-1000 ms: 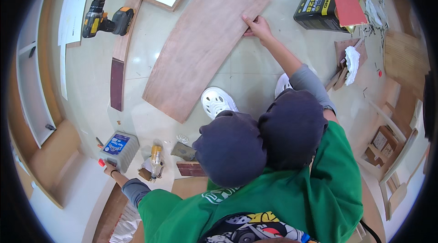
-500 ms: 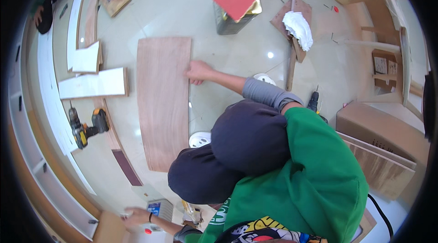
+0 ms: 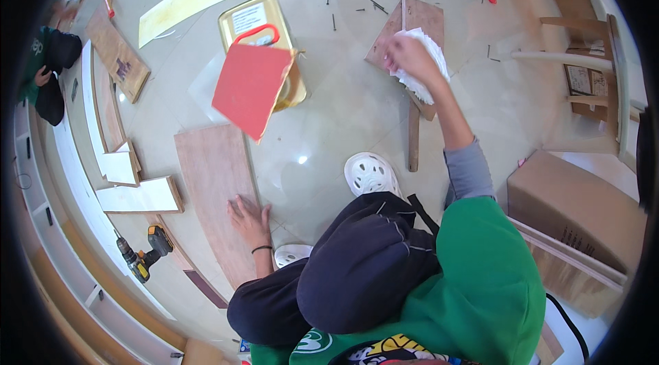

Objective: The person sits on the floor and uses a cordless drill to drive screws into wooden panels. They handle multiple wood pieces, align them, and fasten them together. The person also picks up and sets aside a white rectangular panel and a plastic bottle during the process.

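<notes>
Plywood panel (image 3: 218, 193) lies flat on the floor (image 3: 343, 111); left hand (image 3: 250, 218) presses it, fingers spread. White cloth (image 3: 424, 66), on a small board (image 3: 412, 29), is gripped by right hand (image 3: 406, 56).

Plywood sheet (image 3: 216, 190) left of tin (image 3: 264, 42)

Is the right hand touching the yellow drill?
No, the right hand is on a white cloth, and the drill lies far off on the floor.
</notes>
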Demonstrator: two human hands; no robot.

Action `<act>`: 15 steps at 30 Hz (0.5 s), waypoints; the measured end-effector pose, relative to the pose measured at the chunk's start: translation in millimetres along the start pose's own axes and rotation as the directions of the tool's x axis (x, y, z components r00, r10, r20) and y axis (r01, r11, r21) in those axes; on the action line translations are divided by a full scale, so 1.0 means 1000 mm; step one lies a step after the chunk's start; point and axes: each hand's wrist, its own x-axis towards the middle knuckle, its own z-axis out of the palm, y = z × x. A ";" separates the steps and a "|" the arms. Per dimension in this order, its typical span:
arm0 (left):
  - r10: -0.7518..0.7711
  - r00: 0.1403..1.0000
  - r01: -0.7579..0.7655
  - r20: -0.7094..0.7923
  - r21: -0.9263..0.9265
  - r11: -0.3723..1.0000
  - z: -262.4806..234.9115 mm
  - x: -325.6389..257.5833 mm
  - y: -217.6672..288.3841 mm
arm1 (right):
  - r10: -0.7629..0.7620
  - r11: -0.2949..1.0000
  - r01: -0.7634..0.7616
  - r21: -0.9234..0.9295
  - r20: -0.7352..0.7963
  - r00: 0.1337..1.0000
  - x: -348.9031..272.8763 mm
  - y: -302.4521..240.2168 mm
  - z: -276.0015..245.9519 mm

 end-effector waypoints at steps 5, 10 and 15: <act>0.008 0.997 -0.009 0.071 0.020 1.000 0.009 -0.010 -0.019 | -0.206 0.968 0.116 -0.225 -0.435 0.876 0.099 0.032 -0.041; -0.032 0.995 0.037 0.097 -0.053 0.998 0.011 -0.021 -0.022 | 0.047 0.868 0.368 0.334 -0.792 0.608 0.159 0.058 -0.069; -0.048 0.992 0.058 0.118 -0.088 0.994 0.009 -0.025 -0.022 | 0.348 0.744 0.471 0.474 -0.876 0.333 0.194 0.096 -0.123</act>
